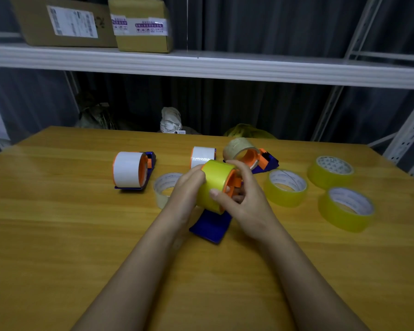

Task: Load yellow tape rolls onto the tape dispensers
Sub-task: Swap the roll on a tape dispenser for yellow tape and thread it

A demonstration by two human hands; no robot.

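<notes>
A yellow tape roll [216, 183] sits on the orange wheel of a blue tape dispenser [212, 226] held just above the table's middle. My left hand [185, 189] grips the roll's left side. My right hand [245, 197] wraps the right side, its thumb on the roll and its fingers at the orange hub. Three more yellow rolls lie flat to the right: one close by [286, 187], one farther back [330, 172] and one nearer [347, 209].
On the wooden table [58, 235] stand a dispenser with white tape [129, 169], another white-tape dispenser [202, 156] and a dispenser with a clear roll [249, 154]. A clear roll [164, 189] lies by my left hand. Cardboard boxes [65, 20] sit on a shelf above.
</notes>
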